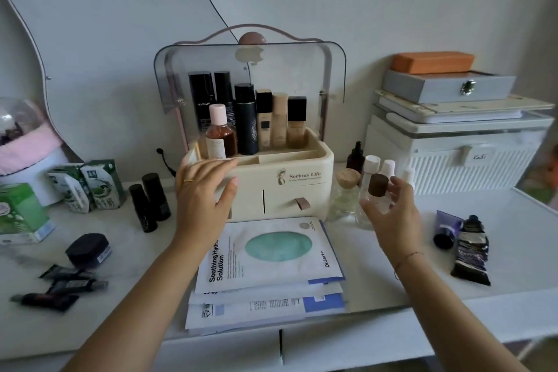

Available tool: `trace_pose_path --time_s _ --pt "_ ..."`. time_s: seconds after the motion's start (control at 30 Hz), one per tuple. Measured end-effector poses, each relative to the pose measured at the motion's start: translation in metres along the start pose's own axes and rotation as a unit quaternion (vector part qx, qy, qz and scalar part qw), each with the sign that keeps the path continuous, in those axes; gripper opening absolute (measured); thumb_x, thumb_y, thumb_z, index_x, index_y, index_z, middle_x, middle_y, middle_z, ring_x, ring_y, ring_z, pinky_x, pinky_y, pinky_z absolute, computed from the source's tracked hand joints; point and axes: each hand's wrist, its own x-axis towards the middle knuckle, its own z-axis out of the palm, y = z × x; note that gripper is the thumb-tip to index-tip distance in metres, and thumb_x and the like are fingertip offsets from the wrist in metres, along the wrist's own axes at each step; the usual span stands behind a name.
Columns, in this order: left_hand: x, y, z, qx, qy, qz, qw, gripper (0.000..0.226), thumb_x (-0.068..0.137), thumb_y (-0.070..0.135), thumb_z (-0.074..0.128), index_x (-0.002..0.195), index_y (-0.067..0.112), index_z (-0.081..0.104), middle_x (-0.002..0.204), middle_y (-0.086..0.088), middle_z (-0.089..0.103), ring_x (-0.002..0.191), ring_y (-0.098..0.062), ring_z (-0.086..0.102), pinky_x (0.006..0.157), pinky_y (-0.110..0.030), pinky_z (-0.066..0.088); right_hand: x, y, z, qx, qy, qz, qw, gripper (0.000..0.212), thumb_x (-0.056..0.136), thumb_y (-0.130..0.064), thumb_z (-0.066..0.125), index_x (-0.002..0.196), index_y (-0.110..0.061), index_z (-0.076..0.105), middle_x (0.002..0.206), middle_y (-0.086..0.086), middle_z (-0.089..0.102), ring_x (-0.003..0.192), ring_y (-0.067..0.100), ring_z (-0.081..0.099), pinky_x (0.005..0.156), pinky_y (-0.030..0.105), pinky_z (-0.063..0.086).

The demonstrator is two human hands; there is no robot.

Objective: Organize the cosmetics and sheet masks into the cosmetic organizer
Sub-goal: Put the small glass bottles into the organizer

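Observation:
A cream cosmetic organizer [302, 187] stands at the back centre with its smoky clear lid [250, 69] raised. Several bottles stand in its top tray, among them a pink-capped bottle [218, 133]. My left hand [205, 193] is spread open in front of the organizer's left corner, holding nothing. My right hand [392, 208] is curled around a clear bottle with a dark brown cap [377, 190], which stands right of the organizer. A stack of sheet masks [268, 269] lies flat in front of the organizer.
Beside the brown-capped bottle stand a wood-capped bottle [347, 190], white-capped bottles [371, 163] and a dark dropper bottle [356, 157]. Two tubes [465, 248] lie at the right. Black sticks [151, 199], a dark jar [87, 251], small tubes [60, 287] and green cartons [90, 184] sit left. White storage boxes [453, 142] stand back right.

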Motion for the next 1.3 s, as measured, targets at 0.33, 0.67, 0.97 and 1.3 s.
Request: trace_pose_path --time_s 0.33,0.67,0.97,1.3 --pt "0.000 0.002 0.001 0.002 -0.005 -0.017 1.000 0.032 0.091 0.029 0.050 0.115 0.016 0.067 0.112 0.000 0.067 0.107 -0.025 0.056 0.112 -0.033 0.014 0.003 0.014 0.004 -0.061 -0.046 0.090 0.993 0.037 0.073 -0.031 0.076 0.099 -0.012 0.057 0.092 0.007 0.067 0.081 0.025 0.059 0.066 0.028 0.039" --pt "0.000 0.001 0.002 -0.022 0.001 -0.014 1.000 0.033 0.090 0.031 0.048 0.117 0.021 0.065 0.114 0.007 0.066 0.109 -0.017 0.054 0.110 -0.038 0.023 -0.022 -0.103 -0.007 0.103 -0.086 -0.097 0.986 0.047 0.063 -0.040 0.078 0.106 -0.034 0.059 0.093 -0.015 0.070 0.087 -0.003 0.066 0.073 0.014 0.053" --pt "0.001 -0.004 -0.008 0.003 -0.037 0.003 0.999 0.036 0.090 0.033 0.046 0.122 0.024 0.061 0.119 0.010 0.063 0.113 -0.006 0.043 0.101 -0.026 0.017 0.039 -0.176 0.107 0.040 -0.246 -0.122 0.961 0.048 0.067 -0.026 0.082 0.110 -0.019 0.061 0.099 -0.004 0.069 0.092 0.012 0.065 0.086 0.036 0.055" --pt "-0.002 -0.006 -0.008 -0.010 -0.050 -0.005 0.999 0.042 0.093 0.042 0.038 0.128 0.025 0.056 0.126 0.010 0.059 0.119 -0.009 0.043 0.107 -0.022 0.006 0.061 -0.163 0.150 -0.099 -0.311 -0.060 0.943 0.033 0.065 -0.020 0.083 0.087 -0.006 0.062 0.089 0.011 0.067 0.087 0.026 0.064 0.076 0.035 0.055"
